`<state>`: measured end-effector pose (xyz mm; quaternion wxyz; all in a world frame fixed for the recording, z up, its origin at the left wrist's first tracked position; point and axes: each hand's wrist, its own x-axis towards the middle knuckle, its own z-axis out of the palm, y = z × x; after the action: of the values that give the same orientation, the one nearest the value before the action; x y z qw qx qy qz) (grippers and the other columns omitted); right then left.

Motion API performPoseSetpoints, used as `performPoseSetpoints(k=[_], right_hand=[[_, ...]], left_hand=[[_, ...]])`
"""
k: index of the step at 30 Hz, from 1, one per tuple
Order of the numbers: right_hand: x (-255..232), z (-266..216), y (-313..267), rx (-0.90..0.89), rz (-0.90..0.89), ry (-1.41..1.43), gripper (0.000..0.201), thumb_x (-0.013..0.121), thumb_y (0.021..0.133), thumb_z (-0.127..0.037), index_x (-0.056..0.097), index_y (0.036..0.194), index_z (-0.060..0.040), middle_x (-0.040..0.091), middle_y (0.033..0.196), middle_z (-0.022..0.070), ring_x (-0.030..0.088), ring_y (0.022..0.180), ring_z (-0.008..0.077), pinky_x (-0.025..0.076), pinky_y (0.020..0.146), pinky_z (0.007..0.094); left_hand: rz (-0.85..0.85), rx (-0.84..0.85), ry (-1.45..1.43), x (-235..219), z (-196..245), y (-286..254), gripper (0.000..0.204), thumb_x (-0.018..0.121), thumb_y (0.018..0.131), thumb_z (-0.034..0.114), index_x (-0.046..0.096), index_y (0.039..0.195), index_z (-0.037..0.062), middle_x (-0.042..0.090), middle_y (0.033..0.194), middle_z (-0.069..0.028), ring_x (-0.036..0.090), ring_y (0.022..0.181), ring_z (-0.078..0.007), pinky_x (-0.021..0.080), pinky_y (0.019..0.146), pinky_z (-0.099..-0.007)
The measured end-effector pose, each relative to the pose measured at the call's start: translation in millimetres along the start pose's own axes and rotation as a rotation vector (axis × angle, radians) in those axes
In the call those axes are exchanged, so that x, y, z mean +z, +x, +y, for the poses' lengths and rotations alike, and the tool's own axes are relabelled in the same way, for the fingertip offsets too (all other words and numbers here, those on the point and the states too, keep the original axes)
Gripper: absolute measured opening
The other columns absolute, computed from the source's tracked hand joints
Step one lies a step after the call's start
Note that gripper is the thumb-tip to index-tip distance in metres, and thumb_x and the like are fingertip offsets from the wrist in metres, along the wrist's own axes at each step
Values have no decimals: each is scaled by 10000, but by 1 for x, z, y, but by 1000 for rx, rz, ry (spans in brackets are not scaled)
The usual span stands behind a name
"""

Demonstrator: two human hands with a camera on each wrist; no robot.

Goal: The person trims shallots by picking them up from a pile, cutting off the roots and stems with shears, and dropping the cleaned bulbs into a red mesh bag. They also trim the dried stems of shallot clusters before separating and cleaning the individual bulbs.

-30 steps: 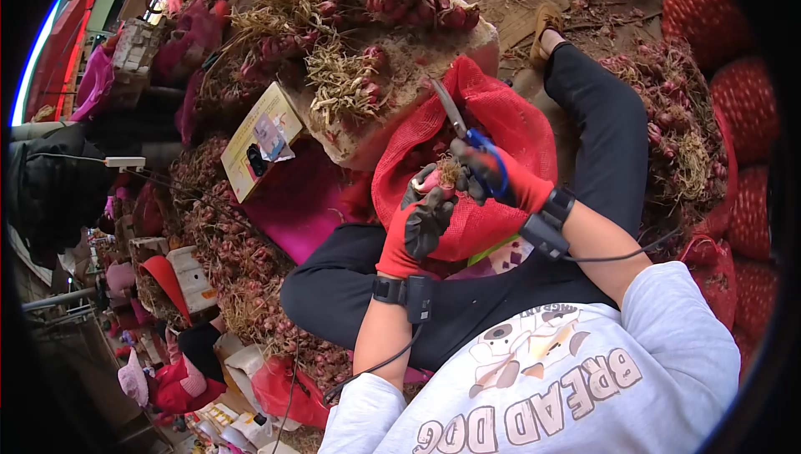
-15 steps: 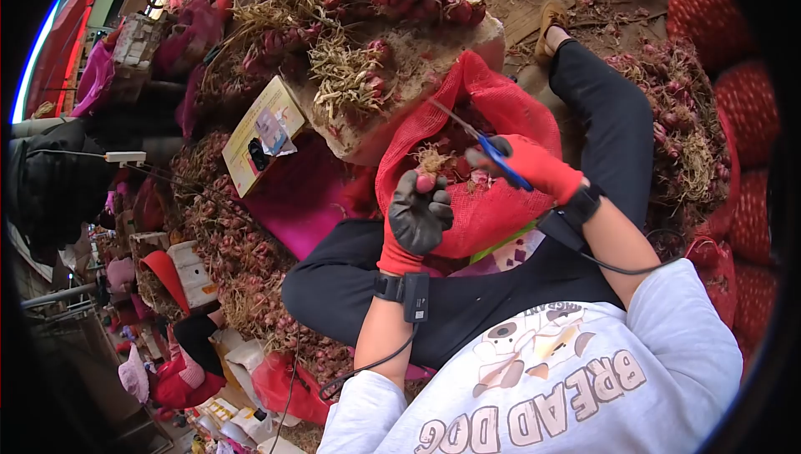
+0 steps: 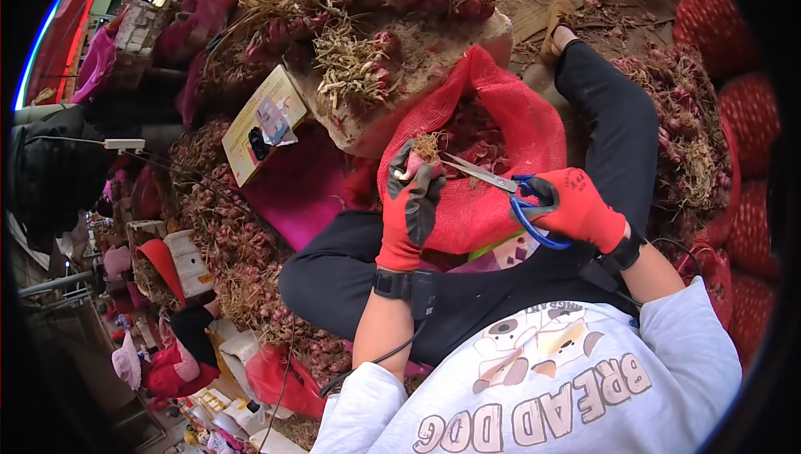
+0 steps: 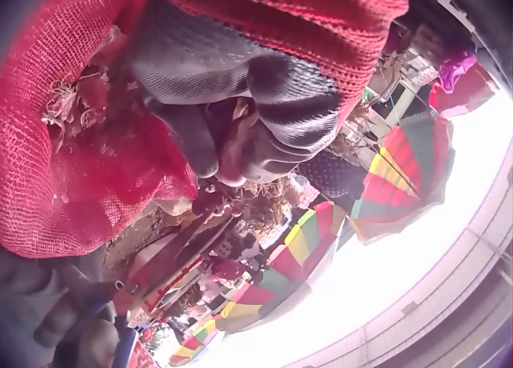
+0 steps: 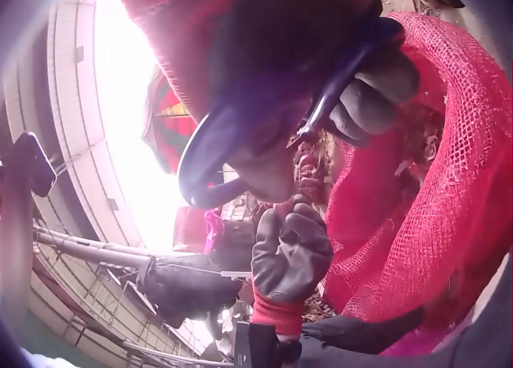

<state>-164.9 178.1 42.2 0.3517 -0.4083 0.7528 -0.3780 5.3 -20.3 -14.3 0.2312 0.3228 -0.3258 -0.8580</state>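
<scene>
In the head view my left hand (image 3: 408,216), in a red glove with dark palm, pinches a shallot (image 3: 415,167) between thumb and fingers, its dry roots uppermost. My gloved right hand (image 3: 576,210) grips blue-handled scissors (image 3: 494,178), fingers through the loops. The blades are slightly parted, tips close beside the shallot's roots. Both hands are over a red mesh bag (image 3: 467,233) with loose shallots inside. In the left wrist view my left hand (image 4: 240,88) hides most of the shallot. A blue handle loop of the scissors (image 5: 196,156) fills the foreground of the right wrist view.
Bunches of dried shallots (image 3: 355,58) lie on a pale block (image 3: 375,124) beyond the bag. A yellow card box (image 3: 254,133) stands left of it. More shallots (image 3: 692,133) and filled red mesh sacks (image 3: 747,120) are at the right. My bent legs (image 3: 605,120) flank the bag.
My right hand has moved right and towards my body, and the scissors have swung from pointing up to pointing left at the shallot. My left hand has turned the shallot in its grip.
</scene>
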Motion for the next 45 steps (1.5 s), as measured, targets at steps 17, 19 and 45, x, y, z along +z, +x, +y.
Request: performPoseSetpoints(k=[17,19,45], right_hand=[[1,21,10,-52,-190,-49,275,746,743,-250,673,936,-67,643,785,153,630,729,317,487,671,357],[4,15,10,35,-239,70,266,730,773,-276,674,939,-75,645,787,147,632,726,318,486,662,359],[40,11,15,-175,21,-285,431,731,774,-465,595,875,-68,614,727,114,628,675,302,482,606,382]], left_hand=[[-85,-91,63,-12,1,-3,484,571,893,-7,454,1339,136,589,1064,-58,622,937,-158,530,792,-283],[-83,-101,53,-13,2,-3,483,569,893,-6,452,1339,137,588,1088,-65,624,950,-164,529,798,-286],[-47,104,227,-5,-21,2,513,594,835,-89,449,1304,59,581,1005,-62,578,799,-114,508,761,-265]])
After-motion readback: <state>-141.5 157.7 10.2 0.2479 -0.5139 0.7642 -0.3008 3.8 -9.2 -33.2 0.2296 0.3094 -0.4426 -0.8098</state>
